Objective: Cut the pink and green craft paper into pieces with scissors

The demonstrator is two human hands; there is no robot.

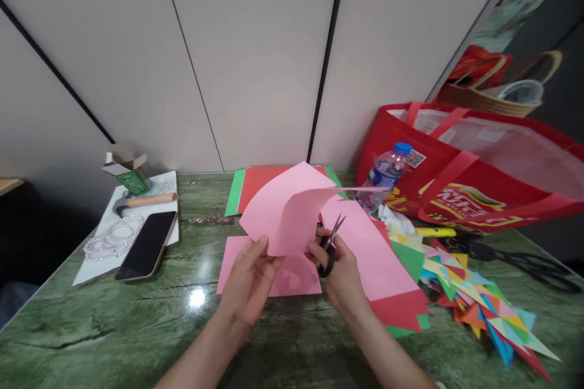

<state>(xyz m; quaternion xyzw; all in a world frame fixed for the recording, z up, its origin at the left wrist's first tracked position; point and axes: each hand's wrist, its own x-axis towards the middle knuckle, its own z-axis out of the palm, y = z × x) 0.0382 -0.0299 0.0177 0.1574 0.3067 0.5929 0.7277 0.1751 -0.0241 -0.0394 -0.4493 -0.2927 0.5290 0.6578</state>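
Observation:
My left hand (249, 282) pinches the lower edge of a pink paper sheet (287, 209) held up above the green table (137, 328). My right hand (340, 270) grips small black-handled scissors (331, 243), whose blades point up and to the right beside the sheet's right edge. A thin pink strip (365, 189) runs rightward from the sheet. Under my hands another pink sheet (287, 273) lies flat on the table.
Stacked pink, red and green sheets (392, 279) lie at right, beside folded multicoloured paper shapes (483, 304). A red bag (479, 164) and a water bottle (383, 179) stand behind. At left are a phone (146, 244), bead bracelets (114, 236), a hammer (141, 200) and a small box (128, 171).

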